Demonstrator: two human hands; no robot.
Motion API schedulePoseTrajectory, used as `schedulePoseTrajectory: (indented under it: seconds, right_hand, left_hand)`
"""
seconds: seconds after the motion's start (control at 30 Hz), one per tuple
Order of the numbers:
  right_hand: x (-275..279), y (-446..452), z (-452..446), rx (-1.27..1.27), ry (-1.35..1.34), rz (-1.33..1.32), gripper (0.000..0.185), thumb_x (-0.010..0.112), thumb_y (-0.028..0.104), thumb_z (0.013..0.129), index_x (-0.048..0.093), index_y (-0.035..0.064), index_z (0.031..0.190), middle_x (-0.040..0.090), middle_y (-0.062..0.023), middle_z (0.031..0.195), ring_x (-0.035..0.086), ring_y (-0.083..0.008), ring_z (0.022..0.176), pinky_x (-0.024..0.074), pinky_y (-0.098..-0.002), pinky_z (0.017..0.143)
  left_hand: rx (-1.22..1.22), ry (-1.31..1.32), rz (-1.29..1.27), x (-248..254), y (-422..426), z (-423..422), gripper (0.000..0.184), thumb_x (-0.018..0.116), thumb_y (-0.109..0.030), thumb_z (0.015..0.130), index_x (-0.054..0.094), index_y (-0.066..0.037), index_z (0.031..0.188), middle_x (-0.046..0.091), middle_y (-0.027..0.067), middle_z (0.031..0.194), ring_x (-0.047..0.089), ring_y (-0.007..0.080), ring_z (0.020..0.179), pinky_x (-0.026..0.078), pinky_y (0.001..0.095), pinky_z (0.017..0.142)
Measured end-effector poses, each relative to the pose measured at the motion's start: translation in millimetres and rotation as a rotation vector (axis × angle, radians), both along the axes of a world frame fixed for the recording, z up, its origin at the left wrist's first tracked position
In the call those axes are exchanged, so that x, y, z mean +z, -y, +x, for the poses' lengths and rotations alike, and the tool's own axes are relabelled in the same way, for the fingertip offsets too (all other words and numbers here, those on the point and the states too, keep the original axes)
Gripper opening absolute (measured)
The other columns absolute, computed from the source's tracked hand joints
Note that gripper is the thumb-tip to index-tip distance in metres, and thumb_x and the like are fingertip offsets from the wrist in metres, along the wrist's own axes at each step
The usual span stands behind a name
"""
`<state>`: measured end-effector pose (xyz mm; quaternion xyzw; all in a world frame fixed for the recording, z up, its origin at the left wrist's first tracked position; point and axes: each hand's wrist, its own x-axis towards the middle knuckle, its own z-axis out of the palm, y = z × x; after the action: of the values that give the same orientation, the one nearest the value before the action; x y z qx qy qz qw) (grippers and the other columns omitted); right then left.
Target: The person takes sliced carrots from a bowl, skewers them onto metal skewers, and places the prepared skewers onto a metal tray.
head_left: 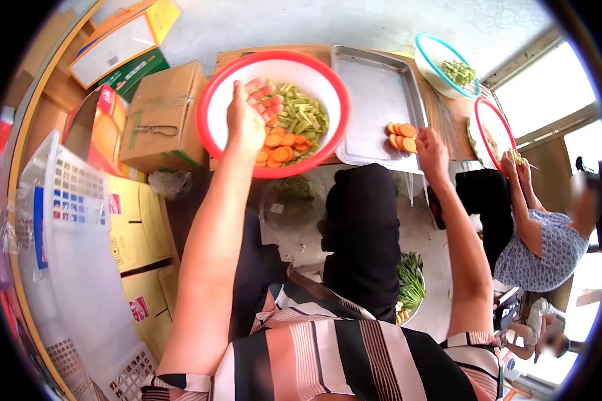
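Observation:
My left hand [246, 121] is over the left side of a white bowl with a red rim [341, 100]. Its fingers point away from me and look stretched out, partly edge-on. Beside it in the bowl lie pink pieces [269, 101], green chopped stem pieces [304, 113] and orange carrot slices [279, 148]. My right hand [433, 155] is at the right edge of a metal tray [374, 87], its fingers curled in. Next to those fingertips sits a small pile of carrot slices [401, 137] on the tray. What the curled fingers hold, if anything, is hidden.
A cardboard box [164, 117] stands left of the bowl, above yellow cartons [137, 220] and a white plastic basket [80, 220]. At right are a blue-rimmed bowl [429, 63] and a red-rimmed bowl [481, 130], where another person [538, 240] works. Leafy greens [411, 281] sit below.

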<state>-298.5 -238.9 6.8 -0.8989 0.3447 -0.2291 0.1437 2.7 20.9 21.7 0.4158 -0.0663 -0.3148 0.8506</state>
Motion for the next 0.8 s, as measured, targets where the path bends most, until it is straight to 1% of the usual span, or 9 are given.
schedulePoseTrajectory:
  seconds: [0.07, 0.13, 0.17, 0.2, 0.23, 0.33, 0.5, 0.7, 0.8]
  right_hand:
    - [74, -67, 31, 0.237, 0.18, 0.149, 0.031, 0.055, 0.005, 0.083, 0.053, 0.0062, 0.114, 0.062, -0.0105, 0.086, 0.062, -0.0226, 0.077, 0.0477, -0.0334, 0.07]
    - [135, -135, 51, 0.421, 0.23, 0.14, 0.037, 0.055, 0.0, 0.082, 0.052, 0.0057, 0.118, 0.062, -0.0104, 0.082, 0.062, -0.0209, 0.073, 0.0491, -0.0304, 0.066]
    - [158, -165, 57, 0.551, 0.261, 0.074, 0.041, 0.057, -0.004, 0.078, 0.052, 0.004, 0.118, 0.062, -0.0094, 0.081, 0.063, -0.0209, 0.07, 0.0502, -0.0308, 0.062]
    - [177, -190, 62, 0.77, 0.338, -0.084, 0.039, 0.058, -0.003, 0.076, 0.054, 0.0023, 0.115, 0.062, -0.0084, 0.079, 0.062, -0.0195, 0.063, 0.0499, -0.0305, 0.056]
    - [192, -212, 63, 0.908, 0.36, -0.156, 0.039, 0.058, -0.003, 0.076, 0.054, 0.003, 0.114, 0.062, -0.0081, 0.079, 0.061, -0.0191, 0.062, 0.0495, -0.0303, 0.056]
    - [222, -260, 57, 1.178, 0.396, -0.271, 0.038, 0.058, -0.003, 0.076, 0.056, 0.0052, 0.113, 0.062, -0.0073, 0.079, 0.059, -0.0179, 0.06, 0.0486, -0.0295, 0.055]
    - [234, -300, 46, 1.355, 0.387, -0.295, 0.037, 0.057, -0.002, 0.075, 0.058, 0.0087, 0.111, 0.061, -0.0059, 0.078, 0.056, -0.0159, 0.057, 0.0469, -0.0283, 0.054]
    - [231, -307, 68, 1.325, 0.342, -0.268, 0.036, 0.057, -0.001, 0.074, 0.061, 0.013, 0.108, 0.06, -0.0042, 0.077, 0.051, -0.0135, 0.053, 0.045, -0.0268, 0.053]
    - [233, -309, 62, 1.33, 0.398, -0.218, 0.036, 0.057, 0.0, 0.074, 0.062, 0.0151, 0.107, 0.059, -0.0034, 0.077, 0.049, -0.0123, 0.051, 0.044, -0.026, 0.052]
  left_hand:
    - [0.008, 0.004, -0.012, -1, 0, 2, 0.05, 0.033, -0.046, 0.096, 0.05, -0.001, 0.113, 0.06, 0.0138, 0.096, 0.062, 0.0246, 0.081, 0.051, 0.0364, 0.07]
    - [0.028, -0.022, -0.014, -1, 0, 2, 0.05, 0.034, -0.045, 0.096, 0.05, -0.001, 0.112, 0.06, 0.0135, 0.093, 0.062, 0.025, 0.08, 0.051, 0.0364, 0.069]
    - [0.034, -0.027, -0.013, 0, -1, 1, 0.049, 0.034, -0.045, 0.096, 0.05, -0.001, 0.112, 0.06, 0.0133, 0.093, 0.061, 0.0248, 0.079, 0.051, 0.0366, 0.069]
    - [0.038, -0.034, -0.012, -1, -1, 0, 0.049, 0.033, -0.044, 0.096, 0.05, -0.002, 0.112, 0.06, 0.0131, 0.093, 0.061, 0.0246, 0.078, 0.051, 0.0368, 0.069]
    - [0.045, -0.037, -0.004, 1, -2, -1, 0.049, 0.033, -0.044, 0.096, 0.05, -0.001, 0.112, 0.059, 0.013, 0.093, 0.061, 0.0242, 0.078, 0.05, 0.0372, 0.069]
    - [0.061, -0.041, 0.008, 2, -7, -2, 0.049, 0.032, -0.044, 0.097, 0.05, -0.001, 0.113, 0.058, 0.013, 0.094, 0.061, 0.0245, 0.078, 0.05, 0.0373, 0.07]
    - [0.095, -0.05, 0.0, 4, -20, 3, 0.048, 0.033, -0.044, 0.096, 0.049, -0.001, 0.112, 0.058, 0.0126, 0.094, 0.06, 0.0243, 0.078, 0.05, 0.0372, 0.069]
    - [0.105, -0.061, -0.032, 1, -24, 8, 0.047, 0.033, -0.043, 0.096, 0.049, -0.002, 0.11, 0.058, 0.0127, 0.092, 0.06, 0.024, 0.074, 0.05, 0.0376, 0.066]
    - [0.108, -0.081, -0.029, 4, -27, 6, 0.046, 0.033, -0.043, 0.096, 0.049, -0.002, 0.111, 0.058, 0.0124, 0.092, 0.06, 0.0235, 0.073, 0.049, 0.037, 0.066]
